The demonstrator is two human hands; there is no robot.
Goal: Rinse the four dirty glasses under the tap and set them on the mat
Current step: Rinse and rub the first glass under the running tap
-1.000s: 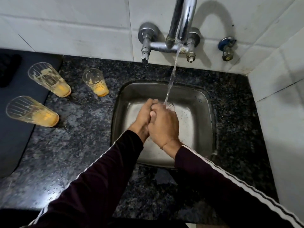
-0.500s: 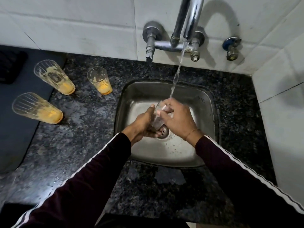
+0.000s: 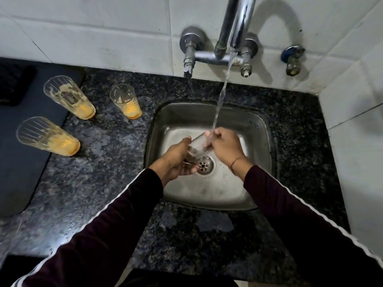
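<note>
Over the steel sink (image 3: 257, 129), a clear glass (image 3: 195, 147) lies tilted between my hands under the running tap (image 3: 238, 21). My left hand (image 3: 178, 160) grips its base end. My right hand (image 3: 226, 146) has fingers curled at the glass's rim, where the water stream lands. Three dirty glasses with orange residue stand on the counter at the left: one at the back (image 3: 70, 98), one small (image 3: 126, 101), one nearer (image 3: 47, 136). The dark mat (image 3: 18, 162) lies at the far left.
Black speckled granite counter (image 3: 107, 183) surrounds the sink, wet near the front. White tiled walls rise behind and at the right. A blue-capped valve (image 3: 292, 59) sits on the back wall. A dark object (image 3: 12, 83) rests at the mat's far corner.
My hands moved apart a little and the glass tilted over, its mouth turned toward the stream. The view shifted slightly to the left.
</note>
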